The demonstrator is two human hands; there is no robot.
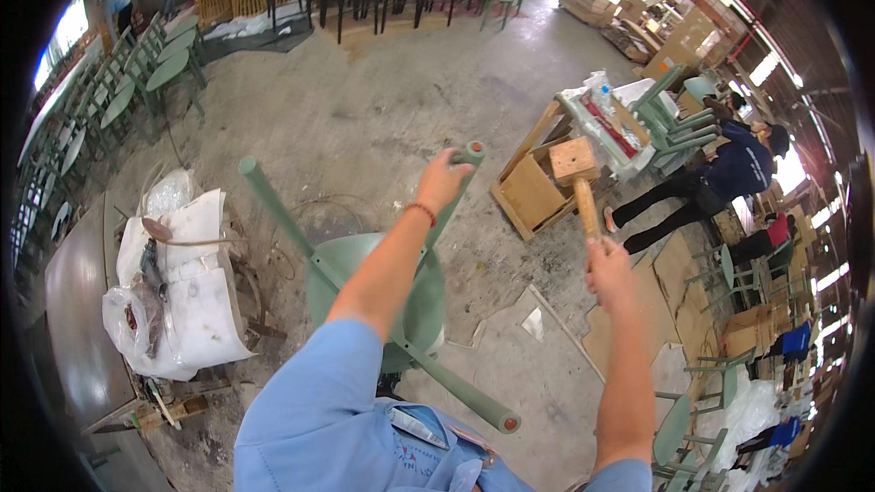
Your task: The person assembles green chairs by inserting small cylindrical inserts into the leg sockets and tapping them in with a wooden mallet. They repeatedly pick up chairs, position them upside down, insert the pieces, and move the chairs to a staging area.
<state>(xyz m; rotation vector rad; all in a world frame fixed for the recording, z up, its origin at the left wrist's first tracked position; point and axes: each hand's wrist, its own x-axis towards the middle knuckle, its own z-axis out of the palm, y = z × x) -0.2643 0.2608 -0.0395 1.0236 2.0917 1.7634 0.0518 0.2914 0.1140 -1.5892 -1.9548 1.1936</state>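
A green chair [415, 296] lies upturned in front of me, its round seat down and its legs sticking up and out. My left hand [444, 179] grips the top of the far leg [468, 157], just below its orange end cap. My right hand [608, 270] holds the handle of a wooden mallet [576, 173] upright, its block head raised above the hand, to the right of the chair. Another leg points toward me, ending in an orange cap [507, 422].
A low table [196, 310] with white sheets and plastic bags stands at the left. A wooden crate [533, 191] lies past the chair. A person [720, 182] bends over at the right among green chairs [679, 118]. Cardboard sheets [674, 282] cover the floor.
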